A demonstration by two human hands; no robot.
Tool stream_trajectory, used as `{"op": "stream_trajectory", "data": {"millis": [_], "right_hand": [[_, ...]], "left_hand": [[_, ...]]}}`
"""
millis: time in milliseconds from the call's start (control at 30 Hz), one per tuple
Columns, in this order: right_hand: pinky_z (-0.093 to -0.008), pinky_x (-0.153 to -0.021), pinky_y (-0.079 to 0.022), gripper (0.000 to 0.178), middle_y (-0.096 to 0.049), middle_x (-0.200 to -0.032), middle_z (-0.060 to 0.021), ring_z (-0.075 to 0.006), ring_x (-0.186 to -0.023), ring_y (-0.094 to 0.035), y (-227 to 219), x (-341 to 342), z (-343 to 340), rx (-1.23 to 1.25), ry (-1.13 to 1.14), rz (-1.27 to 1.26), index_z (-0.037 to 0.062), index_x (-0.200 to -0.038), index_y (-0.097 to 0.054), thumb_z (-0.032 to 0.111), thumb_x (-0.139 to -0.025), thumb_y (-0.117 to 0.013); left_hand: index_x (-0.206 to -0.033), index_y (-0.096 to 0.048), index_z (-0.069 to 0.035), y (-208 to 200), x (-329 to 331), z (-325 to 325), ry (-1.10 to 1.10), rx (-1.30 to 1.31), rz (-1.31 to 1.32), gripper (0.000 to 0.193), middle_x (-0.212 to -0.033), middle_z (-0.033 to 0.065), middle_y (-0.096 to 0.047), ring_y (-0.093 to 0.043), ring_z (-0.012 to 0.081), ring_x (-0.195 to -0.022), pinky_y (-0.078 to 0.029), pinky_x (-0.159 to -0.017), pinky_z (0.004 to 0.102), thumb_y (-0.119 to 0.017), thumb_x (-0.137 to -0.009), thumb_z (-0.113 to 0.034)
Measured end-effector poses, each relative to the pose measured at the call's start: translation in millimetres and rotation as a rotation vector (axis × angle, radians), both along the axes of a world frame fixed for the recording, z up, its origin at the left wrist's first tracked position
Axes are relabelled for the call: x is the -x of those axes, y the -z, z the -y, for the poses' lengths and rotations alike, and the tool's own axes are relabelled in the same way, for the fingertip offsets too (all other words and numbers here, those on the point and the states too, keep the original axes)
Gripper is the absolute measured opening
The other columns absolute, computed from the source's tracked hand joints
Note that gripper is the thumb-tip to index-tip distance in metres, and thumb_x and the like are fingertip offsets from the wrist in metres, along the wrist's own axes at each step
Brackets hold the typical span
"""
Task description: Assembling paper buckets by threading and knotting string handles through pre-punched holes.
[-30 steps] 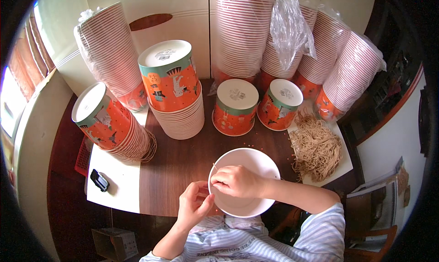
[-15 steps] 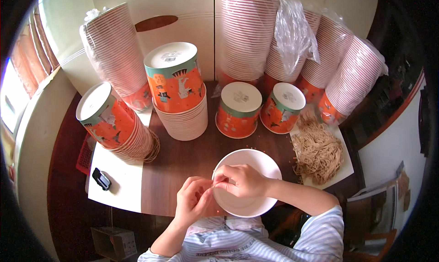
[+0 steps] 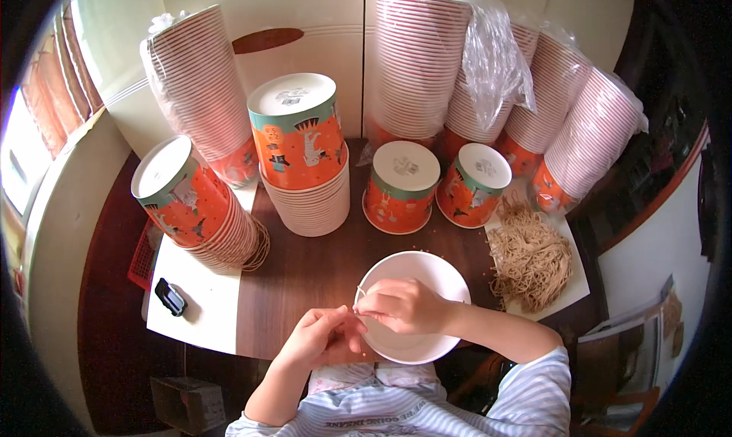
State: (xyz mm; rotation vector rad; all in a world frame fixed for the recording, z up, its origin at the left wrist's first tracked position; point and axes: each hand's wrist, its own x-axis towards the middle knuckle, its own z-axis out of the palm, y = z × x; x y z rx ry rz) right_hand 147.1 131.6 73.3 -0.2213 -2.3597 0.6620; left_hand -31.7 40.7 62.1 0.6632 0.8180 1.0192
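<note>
In front of me is a white-walled round paper tub [image 3: 444, 278], its mouth facing up. My right hand [image 3: 408, 306] is over its left side, thumb and fingers pinched on a short piece of beige string [image 3: 361, 290] whose end sticks up past the fingertips. At the tub's left rim is my left hand [image 3: 316, 336], fingers stretched and apart, the tips close to the right hand's. I see nothing held in it. The lower part of the string is hidden by my fingers.
A heap of beige string [image 3: 531, 260] lies on white paper at right. Behind stand upside-down orange tubs [image 3: 400, 204] and tall bagged tub stacks [image 3: 423, 64]. At left, a leaning stack [image 3: 191, 208] has string loops round its lower end; a black plastic object [image 3: 171, 297] lies nearby.
My left hand's fingers have parted from their pinch and spread. The right hand has stayed pinched near the rim, and a string end now shows above it. The view has shifted slightly.
</note>
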Motion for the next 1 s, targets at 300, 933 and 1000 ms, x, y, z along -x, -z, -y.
{"op": "stream_trajectory", "data": {"millis": [300, 933, 1000], "right_hand": [[-0.0315, -0.06, -0.051, 0.032, -0.059, -0.08, -0.0072, -0.0231, -0.072, -0.06, -3, -1, -3, -0.192, -0.109, -0.045, 0.0069, -0.091, -0.056, 0.0, -0.061, -0.063], [-0.03, -0.064, -0.049, 0.013, -0.059, -0.077, -0.0055, -0.0208, -0.071, -0.057, -1, 6, -2, -0.053, 0.01, -0.014, 0.0038, -0.079, -0.059, 0.002, -0.067, -0.065], [-0.0302, -0.063, -0.048, 0.013, -0.059, -0.076, -0.0056, -0.0211, -0.07, -0.057, 0, 6, -2, -0.051, -0.002, -0.022, 0.004, -0.079, -0.059, 0.002, -0.067, -0.065]], "left_hand": [[-0.086, -0.057, 0.002, 18, -2, 2, 0.155, 0.194, 0.48, 0.031, -0.065, 0.0097, -0.061, -0.027, 0.007, -0.036, -0.022, -0.035, 0.0208, -0.039, -0.092, -0.022], [-0.078, -0.059, -0.004, -2, -16, 7, -0.391, -1.035, -1.527, 0.018, -0.057, 0.0048, -0.047, -0.048, 0.0196, -0.049, -0.04, -0.042, 0.0296, -0.065, -0.062, -0.006], [-0.078, -0.058, -0.005, -2, -16, 7, -0.386, -1.069, -1.593, 0.016, -0.055, 0.0027, -0.044, -0.046, 0.017, -0.047, -0.039, -0.04, 0.0287, -0.065, -0.064, -0.009]]}}
